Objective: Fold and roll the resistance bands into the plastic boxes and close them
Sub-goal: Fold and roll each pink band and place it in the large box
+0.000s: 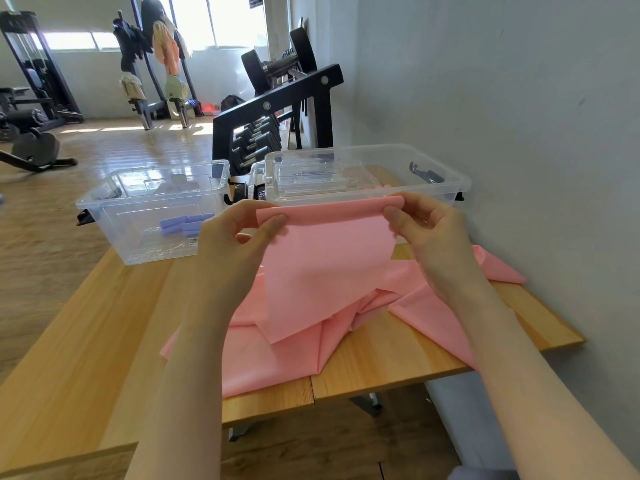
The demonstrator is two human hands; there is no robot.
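Both hands, left hand (239,233) and right hand (426,230), pinch the folded top edge of the pink resistance band (325,265) between curled fingers, its loose length heaped on the wooden surface (398,362) before two clear plastic boxes (138,216).

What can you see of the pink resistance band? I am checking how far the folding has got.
The pink resistance band is a thin, smooth, matte sheet, rubbery-looking. Its top edge is folded over and pinched at both ends, by the left hand and the right hand, and held up before the clear plastic boxes. A flat panel hangs down from that edge; the rest lies crumpled in loose folds on the wooden table, one part running toward the wall.
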